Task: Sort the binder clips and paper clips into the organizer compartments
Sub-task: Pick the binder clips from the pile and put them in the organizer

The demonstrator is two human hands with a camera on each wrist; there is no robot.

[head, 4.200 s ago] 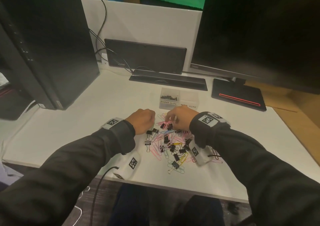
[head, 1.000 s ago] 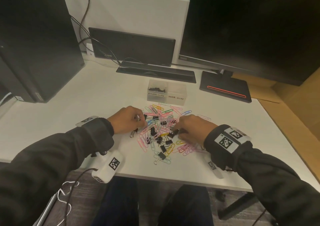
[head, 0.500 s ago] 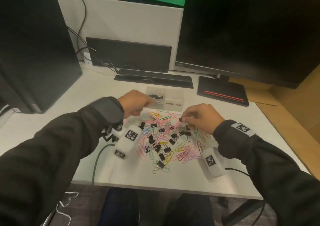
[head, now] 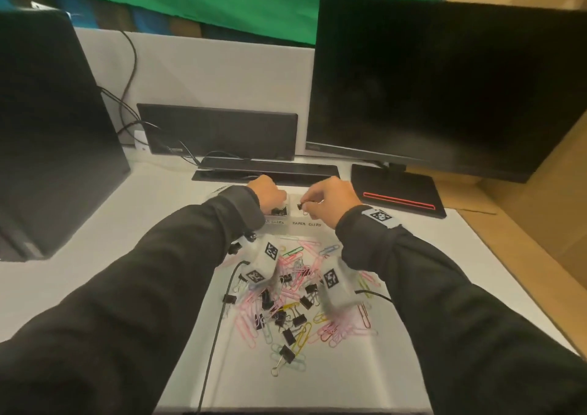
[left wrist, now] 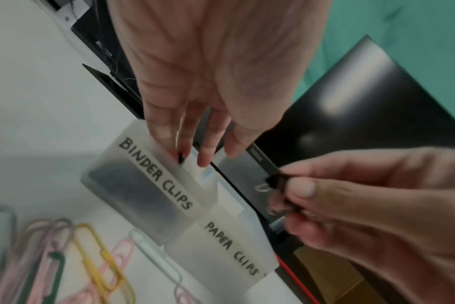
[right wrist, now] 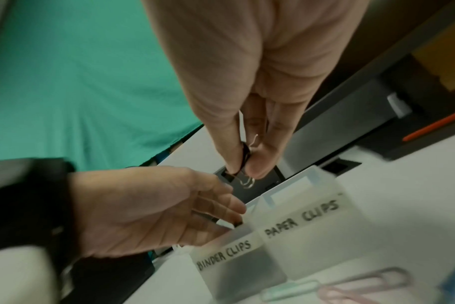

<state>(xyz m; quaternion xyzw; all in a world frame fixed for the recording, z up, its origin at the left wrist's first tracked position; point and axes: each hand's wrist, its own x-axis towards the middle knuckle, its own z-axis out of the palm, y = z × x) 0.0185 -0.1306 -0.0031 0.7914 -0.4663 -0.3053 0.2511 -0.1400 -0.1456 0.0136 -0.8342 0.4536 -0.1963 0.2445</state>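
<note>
Our right hand [head: 330, 203] pinches black binder clip [right wrist: 243, 162] between thumb and fingertips, frame centre, above organizer [left wrist: 185, 207]. Our left hand [head: 270, 197], fingers extended down, tips over BINDER CLIPS compartment [left wrist: 133, 193]; cannot tell if anything held. Risk: we judge right-hand clip hovers nearer PAPER CLIPS compartment [right wrist: 307, 232]; release there missorts. Organizer frosted, boxy plastic; loose clips [head: 286, 303] at lower centre, thin coloured wire loops, small black folded-metal bodies.

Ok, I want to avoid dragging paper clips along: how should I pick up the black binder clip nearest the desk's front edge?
Pinch the binder clip by its black body, from above: it lies on top of pale paper clips, wire handle pointing at the desk edge.
</note>
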